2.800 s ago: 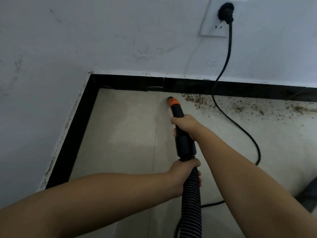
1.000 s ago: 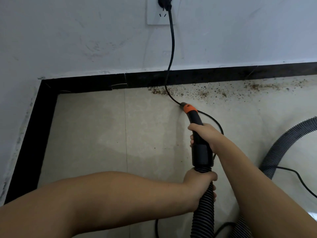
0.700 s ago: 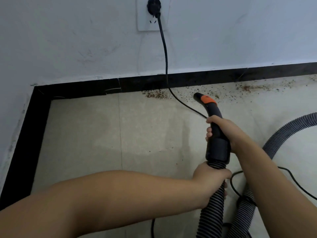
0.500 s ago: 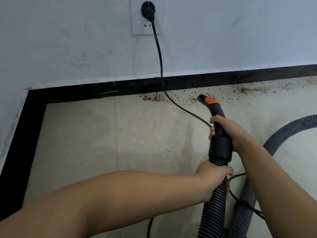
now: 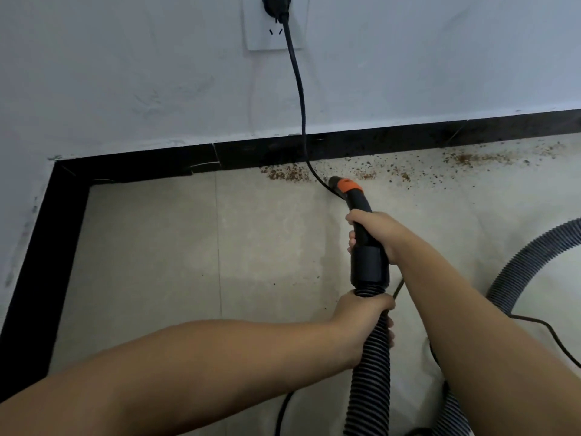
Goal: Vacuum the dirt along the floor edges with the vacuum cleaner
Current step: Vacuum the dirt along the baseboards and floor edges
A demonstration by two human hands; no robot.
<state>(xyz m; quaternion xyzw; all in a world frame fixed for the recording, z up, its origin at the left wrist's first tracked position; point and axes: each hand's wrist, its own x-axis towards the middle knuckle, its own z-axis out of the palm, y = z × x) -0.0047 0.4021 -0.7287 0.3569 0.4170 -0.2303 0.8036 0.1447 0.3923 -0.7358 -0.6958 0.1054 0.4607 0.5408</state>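
A pale wall [image 5: 125, 73] meets a glossy black skirting [image 5: 408, 136] above smooth beige tile floor [image 5: 151, 247]. The left hand [image 5: 361, 319] grips the ribbed hose [image 5: 369, 372]; the right hand [image 5: 374, 234] grips the rigid black nozzle [image 5: 349, 193], its orange-collared tip beside gritty brown dirt [image 5: 286, 174] and the cord [image 5: 298, 89]. No writing is legible.

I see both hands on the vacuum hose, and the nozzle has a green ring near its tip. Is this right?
Not quite: the head view shows an orange ring, not green. The rest holds: the right hand grips the nozzle and the left hand grips the ribbed hose.
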